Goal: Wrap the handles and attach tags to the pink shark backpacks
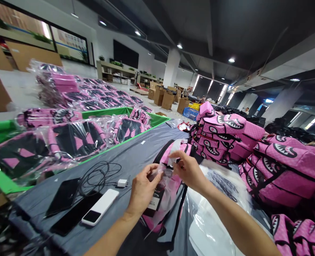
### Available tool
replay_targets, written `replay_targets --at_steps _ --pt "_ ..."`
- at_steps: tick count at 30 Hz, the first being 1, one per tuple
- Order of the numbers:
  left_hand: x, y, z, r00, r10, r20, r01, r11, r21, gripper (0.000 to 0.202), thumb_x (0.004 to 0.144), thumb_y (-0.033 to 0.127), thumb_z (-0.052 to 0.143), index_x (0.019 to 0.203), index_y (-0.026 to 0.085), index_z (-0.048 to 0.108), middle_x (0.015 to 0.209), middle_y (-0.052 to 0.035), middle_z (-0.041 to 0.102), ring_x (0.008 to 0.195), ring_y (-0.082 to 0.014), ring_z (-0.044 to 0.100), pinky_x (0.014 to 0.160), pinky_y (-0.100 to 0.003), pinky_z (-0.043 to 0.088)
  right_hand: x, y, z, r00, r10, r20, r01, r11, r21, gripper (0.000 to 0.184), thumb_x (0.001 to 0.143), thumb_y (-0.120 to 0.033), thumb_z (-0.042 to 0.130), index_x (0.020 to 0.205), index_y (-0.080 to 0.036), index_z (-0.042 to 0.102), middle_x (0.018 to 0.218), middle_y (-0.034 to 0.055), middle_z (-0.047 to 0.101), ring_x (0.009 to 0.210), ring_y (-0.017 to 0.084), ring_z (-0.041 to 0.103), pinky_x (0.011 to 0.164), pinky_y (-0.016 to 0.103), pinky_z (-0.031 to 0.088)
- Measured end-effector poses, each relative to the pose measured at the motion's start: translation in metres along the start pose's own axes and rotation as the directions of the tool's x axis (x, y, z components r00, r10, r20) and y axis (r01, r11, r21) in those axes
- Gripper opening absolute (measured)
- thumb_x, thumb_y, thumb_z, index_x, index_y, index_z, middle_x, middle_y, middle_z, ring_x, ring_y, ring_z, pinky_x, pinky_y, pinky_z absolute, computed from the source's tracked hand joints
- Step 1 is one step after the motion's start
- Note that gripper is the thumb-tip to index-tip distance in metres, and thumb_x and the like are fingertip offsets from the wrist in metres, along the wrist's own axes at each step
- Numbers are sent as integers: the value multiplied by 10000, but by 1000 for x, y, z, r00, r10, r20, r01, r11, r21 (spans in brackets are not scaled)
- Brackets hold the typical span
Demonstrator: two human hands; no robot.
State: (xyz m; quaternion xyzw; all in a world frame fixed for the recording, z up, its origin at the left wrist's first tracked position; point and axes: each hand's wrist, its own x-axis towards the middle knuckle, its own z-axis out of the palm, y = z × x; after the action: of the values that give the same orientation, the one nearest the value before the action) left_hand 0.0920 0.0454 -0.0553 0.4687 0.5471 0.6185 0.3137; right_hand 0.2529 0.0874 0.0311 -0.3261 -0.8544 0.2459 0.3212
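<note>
A pink backpack (173,185) with black straps lies on the grey-covered table in front of me, partly hidden by my hands. Clear plastic (166,199) lies over its near part, and a black hang tag (155,202) with a white label shows at its left. My left hand (145,183) is closed, pinching the plastic between thumb and fingers. Just to the right, my right hand (188,169) is closed with bent fingers on the plastic's upper edge. Flat clear plastic bags (208,220) lie under my right forearm.
Pink backpacks with shark-mouth prints (280,167) are piled on the right. To the left, a green-edged bin (136,137) holds plastic-wrapped backpacks. A white handheld device (100,207), dark tablets, a black cable (100,174) and a white charger (122,183) lie on the table (130,156).
</note>
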Motion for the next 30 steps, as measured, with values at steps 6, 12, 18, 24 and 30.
replay_targets --at_steps 6,12,18,24,30 --pt "1 -9 0 997 -42 -71 44 999 21 442 719 570 674 944 191 706 806 -25 712 726 -199 625 703 -310 498 4 3 -28 790 -368 490 601 618 -507 186 1008 -163 551 1054 -230 718 1002 21 700 675 72 603 543 207 330" --pt "-2 -10 1 973 140 -183 -123 987 105 226 795 433 659 768 214 709 745 -10 666 737 -196 601 714 -314 477 29 14 -15 773 -333 540 628 525 -575 200 953 -246 683 1142 -278 740 918 -12 650 637 70 557 503 232 265" --pt "-12 6 -2 723 691 -7 -562 594 575 207 974 168 522 851 178 689 746 -23 636 758 -201 550 720 -319 461 36 28 -12 809 -352 470 575 637 -513 217 893 -313 771 1094 -239 742 997 8 667 750 97 638 577 206 381" --pt "-22 17 -1 558 786 265 -601 164 782 296 934 39 446 781 137 679 750 -83 626 749 -250 548 722 -380 441 26 37 -10 838 -427 339 545 621 -563 356 983 -337 654 1330 -267 612 1116 35 652 765 90 623 611 190 425" --pt "-26 13 -1 531 773 347 -625 81 776 298 888 -3 452 912 89 734 773 -100 671 771 -255 602 781 -402 470 19 39 -3 613 -708 349 705 292 -646 253 1042 -187 517 832 -187 658 760 -12 608 621 81 516 512 266 282"
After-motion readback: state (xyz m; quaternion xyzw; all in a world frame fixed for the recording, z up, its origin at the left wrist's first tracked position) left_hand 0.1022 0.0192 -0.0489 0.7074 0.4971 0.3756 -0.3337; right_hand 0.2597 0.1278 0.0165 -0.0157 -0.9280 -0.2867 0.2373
